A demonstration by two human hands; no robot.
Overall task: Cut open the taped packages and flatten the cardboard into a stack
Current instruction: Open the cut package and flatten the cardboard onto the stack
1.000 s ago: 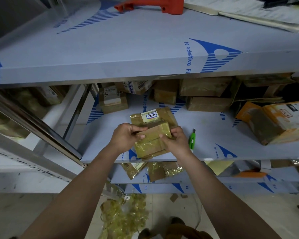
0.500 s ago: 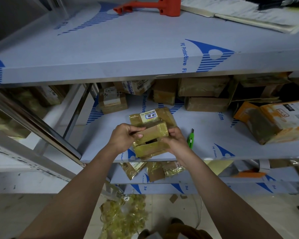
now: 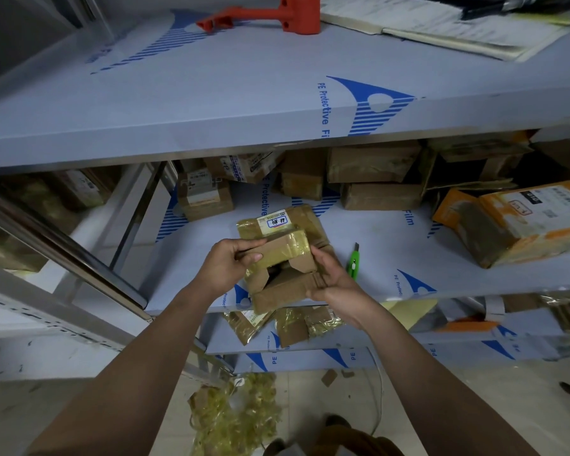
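Observation:
A small brown cardboard box [image 3: 278, 271], wrapped in yellowish tape, is held over the front of the middle shelf [image 3: 408, 245]. Its flaps are spread and a dark gap shows inside. My left hand [image 3: 226, 263] grips its left side, thumb on the taped top flap. My right hand [image 3: 334, 279] holds the right side and the lower flap. Behind it lies a flattened taped package [image 3: 283, 222] with a white and yellow label. A green utility knife [image 3: 353, 262] lies on the shelf just right of my right hand.
Taped brown boxes [image 3: 372, 179] line the back of the middle shelf, and an orange mailer [image 3: 520, 218] lies at the right. A red tool [image 3: 270, 14] and papers sit on the top shelf. Crumpled tape [image 3: 237, 413] lies on the floor; cardboard scraps [image 3: 297, 324] on the lower shelf.
The box's flaps have been pulled apart, so the opening is wider and the inside now shows. Both hands stayed on the box in about the same place.

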